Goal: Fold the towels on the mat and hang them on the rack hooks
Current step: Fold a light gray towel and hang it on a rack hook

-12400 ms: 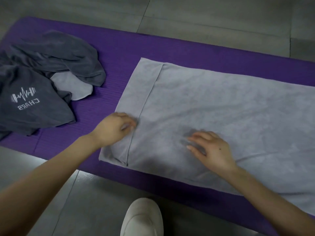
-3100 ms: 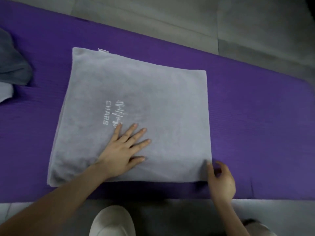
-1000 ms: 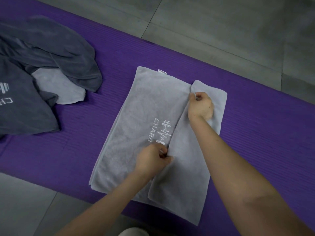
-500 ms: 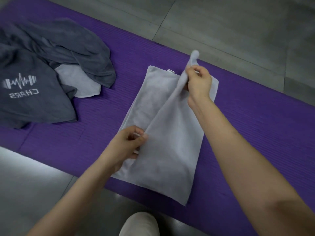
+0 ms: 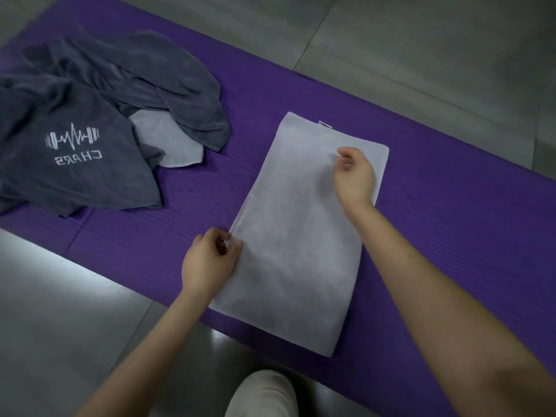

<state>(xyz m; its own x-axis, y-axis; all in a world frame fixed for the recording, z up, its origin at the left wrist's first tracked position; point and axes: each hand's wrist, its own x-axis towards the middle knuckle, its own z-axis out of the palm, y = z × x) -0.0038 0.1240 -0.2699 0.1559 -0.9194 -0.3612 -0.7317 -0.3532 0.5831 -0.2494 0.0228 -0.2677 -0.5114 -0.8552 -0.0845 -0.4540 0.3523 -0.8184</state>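
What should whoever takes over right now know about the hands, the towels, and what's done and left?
The left hand pinches the left edge of the light grey towel.
The right hand is curled over the towel's far end; blur hides whether it has a grip on cloth.
The towel lies folded into a narrow rectangle on the purple mat.
The dark grey heap lies crumpled at the mat's left end, a light grey piece under it.
Done: this towel's folds so far.
Left: hang it, then fold and hang the heap. Rack not in view.
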